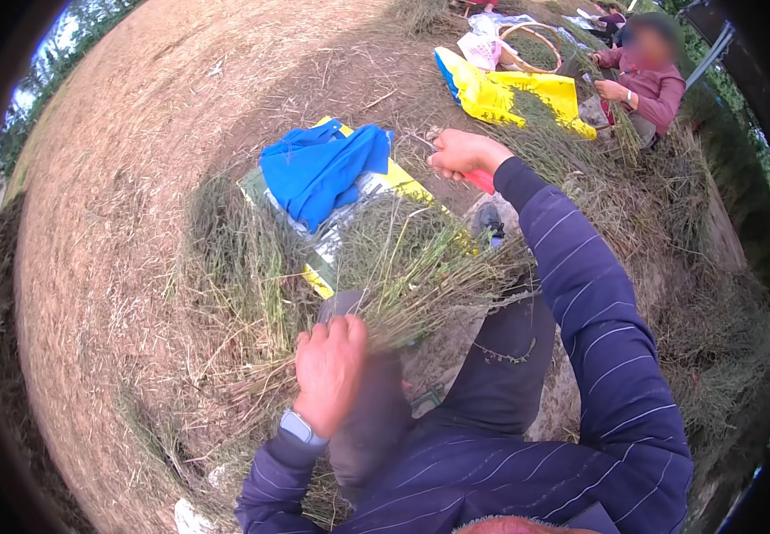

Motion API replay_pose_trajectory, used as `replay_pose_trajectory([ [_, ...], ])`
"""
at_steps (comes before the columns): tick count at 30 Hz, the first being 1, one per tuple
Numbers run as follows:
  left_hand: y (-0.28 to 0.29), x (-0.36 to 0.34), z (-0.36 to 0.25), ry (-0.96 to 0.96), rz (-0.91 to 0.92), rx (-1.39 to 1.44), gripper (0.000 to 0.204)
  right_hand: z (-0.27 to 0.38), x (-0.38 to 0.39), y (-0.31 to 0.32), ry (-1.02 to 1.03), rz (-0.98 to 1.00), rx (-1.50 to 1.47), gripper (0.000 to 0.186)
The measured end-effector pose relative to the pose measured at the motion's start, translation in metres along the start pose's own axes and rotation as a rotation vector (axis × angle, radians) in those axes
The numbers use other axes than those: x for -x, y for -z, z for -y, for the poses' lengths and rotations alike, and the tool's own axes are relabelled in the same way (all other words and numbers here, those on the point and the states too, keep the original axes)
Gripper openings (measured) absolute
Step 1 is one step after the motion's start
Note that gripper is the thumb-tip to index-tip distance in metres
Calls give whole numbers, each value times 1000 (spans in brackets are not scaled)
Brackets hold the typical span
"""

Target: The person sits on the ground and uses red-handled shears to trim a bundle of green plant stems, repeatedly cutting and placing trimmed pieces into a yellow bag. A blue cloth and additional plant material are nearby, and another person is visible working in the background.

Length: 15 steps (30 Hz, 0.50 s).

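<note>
- Left hand (pixel 330 369): clenched around the stem end of a bundle of dry green stalks (pixel 412 267), held over the person's knee; a wristwatch (pixel 300 427) sits on that wrist.
- Right hand (pixel 461 153): raised beyond the bundle and closed in a fist on a red-handled tool (pixel 481 181); only the handle shows, so the kind of tool cannot be told.
- The bundle fans out from the left hand toward the upper right, its seed-bearing tips spreading above a yellow-edged sheet (pixel 403 182) laid on the ground.
- A blue cloth (pixel 323 169) lies crumpled on the far part of that sheet, well apart from both hands.
- Loose cut stalks (pixel 243 258) lie heaped on the ground to the left of the sheet; judged from this heap, much of the crop is not yet worked, and one bundle is in hand.
- Bare, straw-strewn field ground (pixel 118 222) fills the left side.
- In the upper right, another person (pixel 648 84) sits beside a second yellow sheet (pixel 510 93) and a round basket (pixel 532 46), handling stalks of their own.
</note>
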<state>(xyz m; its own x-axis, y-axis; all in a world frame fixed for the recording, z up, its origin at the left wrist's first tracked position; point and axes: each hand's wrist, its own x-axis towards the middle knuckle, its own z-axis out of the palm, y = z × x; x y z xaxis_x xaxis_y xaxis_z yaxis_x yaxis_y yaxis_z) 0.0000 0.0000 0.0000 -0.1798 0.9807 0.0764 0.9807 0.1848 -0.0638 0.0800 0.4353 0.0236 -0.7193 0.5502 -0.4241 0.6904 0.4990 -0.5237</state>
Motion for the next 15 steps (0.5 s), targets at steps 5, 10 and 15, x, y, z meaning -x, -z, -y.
replay_pose_trajectory([
  [5,-2,-3,2,-6,-58,3,44,3,1,9,85,54,24,28],
  [10,-1,-1,1,-22,-40,10,44,7,-1,11,126,93,39,28],
  [15,2,2,1,-28,-20,6,37,14,-4,15,155,90,113,27],
])
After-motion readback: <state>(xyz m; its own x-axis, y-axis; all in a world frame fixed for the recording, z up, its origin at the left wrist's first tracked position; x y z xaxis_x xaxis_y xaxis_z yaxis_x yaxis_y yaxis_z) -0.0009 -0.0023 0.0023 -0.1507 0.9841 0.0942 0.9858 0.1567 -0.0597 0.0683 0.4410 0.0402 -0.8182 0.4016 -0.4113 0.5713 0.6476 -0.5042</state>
